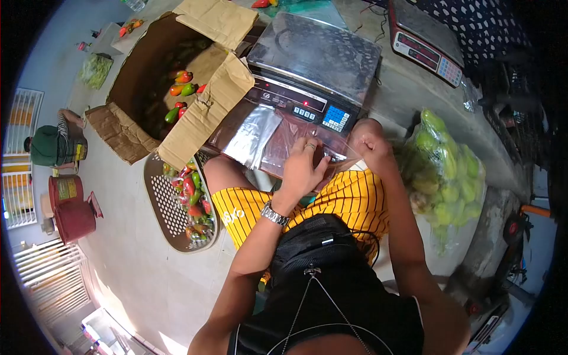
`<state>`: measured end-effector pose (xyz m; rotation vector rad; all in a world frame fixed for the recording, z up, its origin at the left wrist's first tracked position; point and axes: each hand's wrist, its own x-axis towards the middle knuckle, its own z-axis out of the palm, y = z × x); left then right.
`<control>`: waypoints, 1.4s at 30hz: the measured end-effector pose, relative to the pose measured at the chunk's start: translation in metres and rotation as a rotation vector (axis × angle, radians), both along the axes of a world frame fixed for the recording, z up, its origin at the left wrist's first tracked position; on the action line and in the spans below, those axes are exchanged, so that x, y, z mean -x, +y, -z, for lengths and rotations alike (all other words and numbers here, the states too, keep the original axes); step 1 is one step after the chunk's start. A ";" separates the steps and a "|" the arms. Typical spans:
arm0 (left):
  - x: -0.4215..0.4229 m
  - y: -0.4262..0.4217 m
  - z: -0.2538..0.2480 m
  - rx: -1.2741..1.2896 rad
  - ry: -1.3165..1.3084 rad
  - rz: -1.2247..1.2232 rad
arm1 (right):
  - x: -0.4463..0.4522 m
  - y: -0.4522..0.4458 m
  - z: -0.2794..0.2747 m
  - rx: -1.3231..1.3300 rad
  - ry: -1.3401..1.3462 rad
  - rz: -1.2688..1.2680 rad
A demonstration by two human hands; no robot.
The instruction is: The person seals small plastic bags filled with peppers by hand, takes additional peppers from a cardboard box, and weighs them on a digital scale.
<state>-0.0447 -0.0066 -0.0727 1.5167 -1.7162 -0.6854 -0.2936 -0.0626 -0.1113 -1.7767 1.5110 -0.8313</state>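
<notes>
My left hand (305, 167), with a ring and a metal wristwatch (274, 214), lies over a stack of clear plastic bags (284, 140) in front of the scale. Its fingers are stretched out and slightly bent on the film. To its right, my right hand (371, 145) is closed on the edge of a clear plastic bag (342, 150), which stretches between the two hands. The digital scale (313, 56) has a bare metal platform, a lit red indicator and a blue keypad (336, 117). The bags lie just below its panel, above my lap.
An open cardboard box (133, 80) with red and green peppers (183, 77) stands at left. Below it, a perforated basket (163, 204) holds bagged peppers (192, 195). Bagged green vegetables (447, 171) lie right. A second scale (426, 50) sits upper right. A person (53, 145) is far left.
</notes>
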 end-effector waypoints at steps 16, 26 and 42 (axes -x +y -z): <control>0.002 0.028 -0.094 0.276 0.192 -0.063 | -0.053 0.012 -0.161 -0.348 -1.137 0.050; -0.006 0.019 -0.096 0.314 0.243 -0.205 | -0.086 0.033 -0.174 -0.191 -0.553 0.106; -0.105 -0.001 -0.152 -0.200 0.473 0.151 | -0.098 0.013 -0.179 -0.103 -0.551 -0.079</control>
